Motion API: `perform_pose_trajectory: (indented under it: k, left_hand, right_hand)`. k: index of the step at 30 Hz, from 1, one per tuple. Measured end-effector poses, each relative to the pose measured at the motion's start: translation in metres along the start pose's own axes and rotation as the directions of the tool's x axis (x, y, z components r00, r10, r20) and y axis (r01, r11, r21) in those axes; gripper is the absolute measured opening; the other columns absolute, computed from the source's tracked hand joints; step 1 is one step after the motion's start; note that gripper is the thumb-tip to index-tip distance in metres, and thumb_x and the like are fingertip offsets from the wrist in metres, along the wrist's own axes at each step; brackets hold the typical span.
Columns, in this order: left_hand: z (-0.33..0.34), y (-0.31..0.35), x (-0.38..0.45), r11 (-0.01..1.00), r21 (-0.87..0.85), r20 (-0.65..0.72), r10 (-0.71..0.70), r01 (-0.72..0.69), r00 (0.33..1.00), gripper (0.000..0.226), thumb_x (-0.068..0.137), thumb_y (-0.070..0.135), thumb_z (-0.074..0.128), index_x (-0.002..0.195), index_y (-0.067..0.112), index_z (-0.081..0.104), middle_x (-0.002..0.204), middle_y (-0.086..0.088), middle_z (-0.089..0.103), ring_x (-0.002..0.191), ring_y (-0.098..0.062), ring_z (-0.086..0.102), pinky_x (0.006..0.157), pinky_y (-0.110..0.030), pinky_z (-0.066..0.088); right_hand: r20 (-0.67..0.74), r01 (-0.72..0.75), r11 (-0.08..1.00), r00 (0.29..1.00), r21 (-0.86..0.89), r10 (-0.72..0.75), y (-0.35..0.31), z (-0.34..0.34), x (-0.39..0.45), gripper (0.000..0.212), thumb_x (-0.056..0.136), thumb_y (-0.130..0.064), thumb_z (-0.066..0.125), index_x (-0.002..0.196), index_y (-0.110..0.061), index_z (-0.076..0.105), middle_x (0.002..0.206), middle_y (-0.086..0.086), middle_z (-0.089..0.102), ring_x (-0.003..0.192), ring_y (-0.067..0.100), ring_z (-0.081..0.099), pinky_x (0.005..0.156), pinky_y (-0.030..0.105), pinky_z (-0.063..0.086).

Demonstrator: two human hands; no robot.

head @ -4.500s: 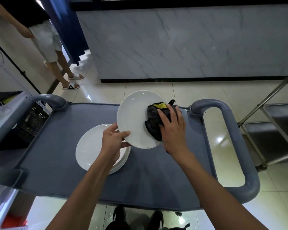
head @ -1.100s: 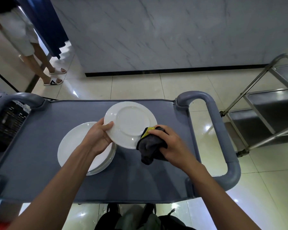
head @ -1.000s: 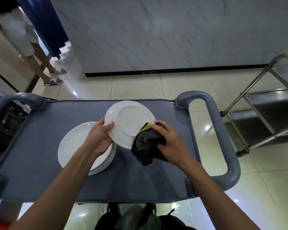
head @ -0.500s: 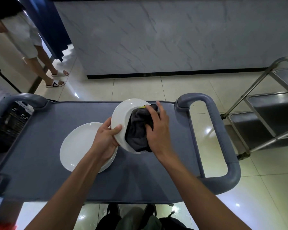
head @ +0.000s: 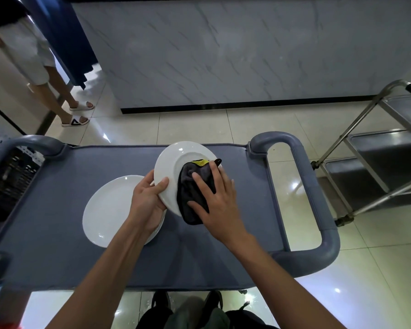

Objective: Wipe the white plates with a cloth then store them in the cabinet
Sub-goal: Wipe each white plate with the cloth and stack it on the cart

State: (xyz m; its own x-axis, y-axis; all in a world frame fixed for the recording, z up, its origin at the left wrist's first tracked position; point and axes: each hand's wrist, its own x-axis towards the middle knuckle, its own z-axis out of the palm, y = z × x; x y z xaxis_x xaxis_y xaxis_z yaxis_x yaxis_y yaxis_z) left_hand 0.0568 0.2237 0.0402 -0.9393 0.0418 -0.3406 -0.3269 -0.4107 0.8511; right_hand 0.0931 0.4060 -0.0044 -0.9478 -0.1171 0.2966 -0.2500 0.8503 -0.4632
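Grey cart (head: 57, 233) under tilted white plate (head: 173, 162), dark cloth (head: 188, 203) pressed on.

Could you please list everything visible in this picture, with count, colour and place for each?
held plate: one, white, tilted above the cart, gripped at its left rim
cloth: one, dark grey with a yellow edge, pressed on the held plate
plate stack: count unclear, white, on the cart left of the held plate
cart: one, grey-blue, centre
crate: one, black, far left
metal trolley: one, steel, far right
counter: one, marbled grey, behind
bystander: one, light shorts, white sandals, top left
left hand: holds the plate rim
right hand: presses the cloth with straight fingers
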Motion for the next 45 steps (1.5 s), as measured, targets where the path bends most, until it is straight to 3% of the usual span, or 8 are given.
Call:
perform_pose_trajectory:
  k: [6,12,22,32,35,38,41,45]
  left_hand:
    - [0.005,0.0,-0.003,0.999,0.036,0.05,0.009,-0.011,0.999,0.035,0.097,0.003,0.054,0.131,0.01,0.061,0.119,-0.017,0.07,0.102,-0.032,0.068,0.08,-0.043,0.061]
    - [0.008,0.005,-0.006,0.996,0.083,0.121,0.005,-0.016,0.993,0.043,0.096,0.0,0.053,0.137,0.01,0.057,0.128,-0.024,0.065,0.112,-0.041,0.064,0.083,-0.046,0.059]
    - [0.006,0.005,-0.014,0.989,0.144,0.185,0.009,-0.036,0.983,0.042,0.098,0.003,0.052,0.139,0.013,0.056,0.127,-0.019,0.066,0.116,-0.043,0.062,0.091,-0.05,0.055]
    - [-0.008,0.007,-0.012,0.998,0.056,0.162,-0.009,0.0,0.987,0.044,0.091,0.003,0.057,0.134,0.009,0.061,0.125,-0.021,0.067,0.105,-0.034,0.067,0.08,-0.04,0.061]
    - [-0.013,0.005,-0.011,1.0,-0.001,0.136,-0.008,0.009,0.991,0.045,0.086,0.006,0.06,0.13,0.008,0.063,0.119,-0.017,0.071,0.098,-0.028,0.07,0.075,-0.037,0.061]
    - [-0.018,0.007,-0.008,0.999,-0.046,0.093,0.002,0.003,0.996,0.036,0.083,0.009,0.062,0.118,0.013,0.072,0.111,-0.012,0.073,0.092,-0.024,0.072,0.071,-0.034,0.06]
    - [-0.021,0.01,-0.004,0.994,-0.104,0.053,0.022,-0.016,0.998,0.034,0.084,0.01,0.061,0.116,0.015,0.072,0.112,-0.01,0.073,0.094,-0.022,0.072,0.074,-0.034,0.061]
    - [-0.013,0.013,0.003,0.982,-0.181,0.022,0.049,-0.044,0.999,0.036,0.091,0.008,0.054,0.125,0.014,0.065,0.114,-0.006,0.073,0.099,-0.019,0.072,0.081,-0.033,0.06]
  right_hand:
    - [-0.118,-0.06,0.997,0.991,0.039,0.064,0.002,-0.005,0.013,0.049,0.099,-0.031,0.057,0.147,-0.025,0.048,0.163,0.012,0.023,0.149,0.035,0.024,0.111,0.06,0.031]
    - [-0.136,-0.037,0.999,0.99,0.033,0.041,-0.004,-0.012,0.038,0.048,0.1,-0.032,0.047,0.147,-0.022,0.046,0.163,0.011,0.024,0.149,0.034,0.023,0.111,0.059,0.032]
    - [-0.13,0.189,0.98,0.972,-0.065,-0.196,-0.017,-0.02,0.067,0.038,0.101,-0.029,0.044,0.136,-0.029,0.058,0.16,0.004,0.034,0.146,0.032,0.029,0.109,0.06,0.032]
    - [-0.111,-0.047,0.994,0.992,0.098,0.058,-0.006,-0.028,0.087,0.039,0.1,-0.036,0.051,0.138,-0.031,0.056,0.152,-0.001,0.042,0.136,0.023,0.039,0.104,0.049,0.04]
    - [-0.087,-0.158,0.969,0.98,0.188,0.177,0.005,-0.032,0.089,0.04,0.1,-0.037,0.052,0.139,-0.029,0.056,0.152,-0.001,0.044,0.136,0.023,0.041,0.108,0.049,0.04]
    - [-0.081,-0.23,0.918,0.96,0.324,0.269,0.017,-0.037,0.085,0.042,0.099,-0.033,0.055,0.14,-0.025,0.057,0.151,-0.001,0.045,0.137,0.02,0.042,0.115,0.037,0.035]
    - [-0.099,-0.266,0.855,0.934,0.446,0.342,0.018,-0.04,0.075,0.042,0.099,-0.031,0.057,0.141,-0.023,0.056,0.153,-0.001,0.043,0.139,0.014,0.038,0.112,0.021,0.027]
    - [-0.148,-0.259,0.851,0.922,0.456,0.359,0.009,-0.035,0.062,0.044,0.1,-0.029,0.056,0.143,-0.024,0.052,0.158,0.001,0.035,0.141,0.017,0.033,0.115,0.025,0.025]
